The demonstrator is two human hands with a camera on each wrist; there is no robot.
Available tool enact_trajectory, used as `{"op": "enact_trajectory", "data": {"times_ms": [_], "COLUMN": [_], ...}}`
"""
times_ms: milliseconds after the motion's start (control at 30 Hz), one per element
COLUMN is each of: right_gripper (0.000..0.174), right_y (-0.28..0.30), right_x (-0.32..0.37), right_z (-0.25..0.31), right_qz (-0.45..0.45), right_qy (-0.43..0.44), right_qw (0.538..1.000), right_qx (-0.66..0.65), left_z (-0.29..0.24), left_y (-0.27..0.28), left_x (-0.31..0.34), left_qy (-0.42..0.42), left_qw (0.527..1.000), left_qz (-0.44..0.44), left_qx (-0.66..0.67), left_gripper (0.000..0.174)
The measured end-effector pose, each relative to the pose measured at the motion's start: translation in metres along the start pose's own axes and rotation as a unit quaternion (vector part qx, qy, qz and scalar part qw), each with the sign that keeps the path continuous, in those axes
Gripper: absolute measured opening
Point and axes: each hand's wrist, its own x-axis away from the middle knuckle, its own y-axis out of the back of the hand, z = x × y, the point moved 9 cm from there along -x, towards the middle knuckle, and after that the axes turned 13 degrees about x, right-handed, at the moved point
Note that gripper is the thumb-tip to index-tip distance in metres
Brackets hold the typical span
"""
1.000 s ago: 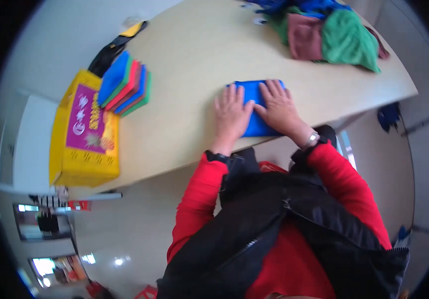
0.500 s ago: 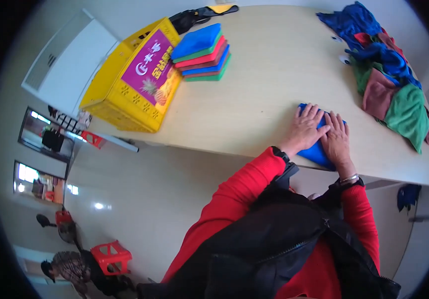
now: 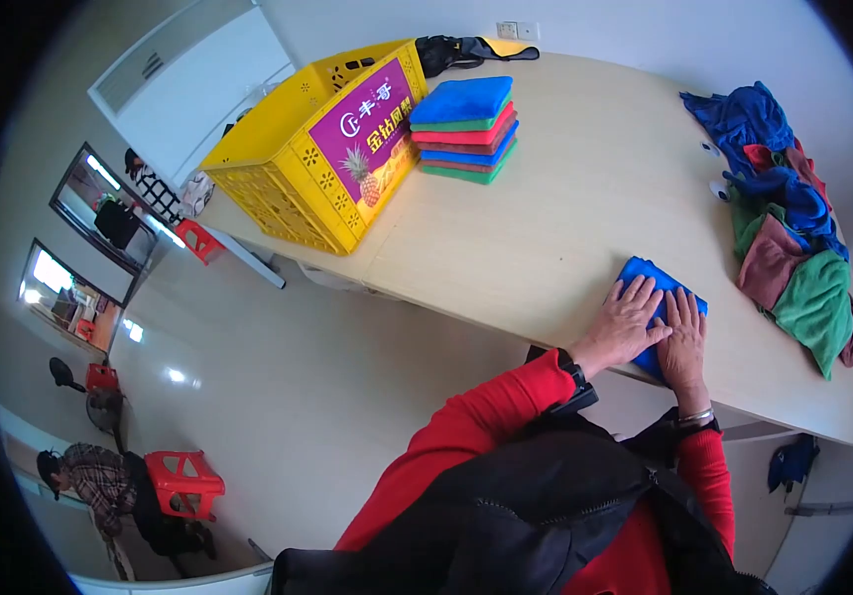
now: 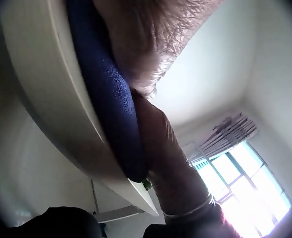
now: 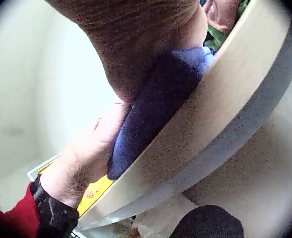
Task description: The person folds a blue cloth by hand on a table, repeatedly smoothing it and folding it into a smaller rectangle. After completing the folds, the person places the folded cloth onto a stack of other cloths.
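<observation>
A folded blue cloth (image 3: pixel 648 270) lies at the table's front edge, under both hands. My left hand (image 3: pixel 622 325) rests on its left part with fingers extended, and my right hand (image 3: pixel 682 347) lies flat on its right part; the left thumb reaches across to the right hand. In the left wrist view the blue cloth (image 4: pixel 108 94) shows as a thick layer beneath the left hand (image 4: pixel 146 39). The right wrist view has the cloth (image 5: pixel 156 109) at the table edge, under the right hand (image 5: pixel 136 44).
A yellow crate (image 3: pixel 278 149) stands at the table's left, beside a stack of folded cloths (image 3: pixel 464 104) in several colours. Loose crumpled cloths (image 3: pixel 793 258) lie along the right side. A black strap bag (image 3: pixel 446 55) is at the back. On the floor, a person sits near a red stool (image 3: pixel 183 484).
The head view has swung left, so the crate, stack and seated person show more fully. Both hands still rest flat on the blue cloth.
</observation>
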Motion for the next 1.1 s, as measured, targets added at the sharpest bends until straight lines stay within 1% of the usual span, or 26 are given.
{"op": "enact_trajectory", "data": {"times_ms": [67, 167, 200, 233, 267, 300, 333, 367, 433, 467, 500, 567, 600, 633, 667, 767, 867, 900, 1000, 1100], "right_gripper": [0.054, 0.054, 0.054, 0.055, 0.055, 0.055, 0.054, 0.054, 0.053, 0.053, 0.053, 0.055, 0.057, 0.059, 0.059, 0.059, 0.059, 0.059, 0.056, 0.055], "right_y": [0.000, 0.003, 0.001, 0.002, 0.004, 0.007, 0.014, 0.019, 0.014, 0.006, -0.003, -0.012, -0.013, -0.013, -0.012, -0.010, -0.007, -0.006, -0.001, 0.007], "right_x": [0.000, 0.001, 0.003, 0.001, -0.001, -0.001, -0.003, -0.006, -0.015, -0.018, -0.019, -0.019, -0.018, -0.016, -0.013, -0.015, -0.014, -0.013, -0.016, -0.021], "right_z": [-0.003, -0.001, -0.006, -0.005, -0.005, -0.007, -0.006, -0.004, -0.005, -0.006, -0.007, -0.010, -0.011, -0.011, -0.012, -0.014, -0.013, -0.015, -0.015, -0.023], "right_qz": [0.004, -0.021, -0.011, -0.004, 0.003, 0.012, -0.001, -0.012, -0.029, -0.020, -0.010, -0.030, -0.018, -0.007, 0.005, 0.004, -0.015, -0.017, -0.022, -0.043], "right_qy": [-0.007, 0.020, 0.007, 0.019, 0.030, 0.013, 0.002, -0.006, -0.005, -0.003, -0.002, 0.004, 0.000, -0.005, -0.021, -0.037, -0.028, -0.032, -0.006, -0.005], "right_qw": [1.000, 1.000, 1.000, 1.000, 0.999, 1.000, 1.000, 1.000, 1.000, 1.000, 1.000, 0.999, 1.000, 1.000, 1.000, 0.999, 0.999, 0.999, 1.000, 0.999], "right_qx": [-0.003, -0.003, 0.002, -0.008, -0.018, -0.014, -0.002, 0.010, 0.005, -0.001, -0.005, 0.013, 0.017, 0.018, 0.021, 0.011, 0.005, 0.006, -0.002, -0.006], "left_z": [0.004, 0.004, 0.008, 0.011, 0.009, 0.012, 0.016, 0.016, 0.008, 0.009, 0.009, 0.012, 0.015, 0.014, 0.016, 0.016, 0.015, 0.016, 0.019, 0.028], "left_y": [0.002, -0.004, -0.003, -0.002, -0.005, -0.004, -0.001, -0.001, 0.005, -0.002, -0.008, -0.020, -0.024, -0.028, -0.026, -0.023, -0.021, -0.021, -0.014, -0.005], "left_x": [-0.001, -0.001, -0.001, -0.001, -0.002, -0.004, -0.007, -0.010, -0.017, -0.020, -0.024, -0.026, -0.025, -0.023, -0.022, -0.027, -0.024, -0.023, -0.025, -0.023], "left_qy": [0.004, 0.008, 0.021, 0.034, 0.027, 0.046, 0.066, 0.061, 0.019, 0.014, 0.009, -0.003, -0.008, -0.015, -0.011, -0.014, -0.012, -0.005, 0.001, 0.052], "left_qw": [1.000, 1.000, 1.000, 0.999, 0.999, 0.999, 0.998, 0.998, 1.000, 1.000, 1.000, 0.999, 0.998, 0.998, 0.999, 0.999, 0.999, 0.999, 0.999, 0.997], "left_qz": [-0.003, 0.012, 0.006, 0.002, 0.017, 0.016, 0.015, 0.030, -0.013, 0.002, 0.014, 0.023, 0.020, 0.036, 0.035, 0.040, 0.043, 0.044, 0.041, 0.042], "left_qx": [-0.006, -0.006, -0.003, 0.002, 0.014, 0.011, 0.006, 0.015, -0.008, 0.008, -0.009, -0.042, -0.060, -0.045, -0.038, -0.024, -0.017, -0.015, -0.017, -0.032], "left_gripper": [0.074, 0.074, 0.075, 0.075, 0.075, 0.075, 0.075, 0.075, 0.076, 0.076, 0.076, 0.075, 0.075, 0.075, 0.074, 0.074, 0.075, 0.075, 0.076, 0.076]}}
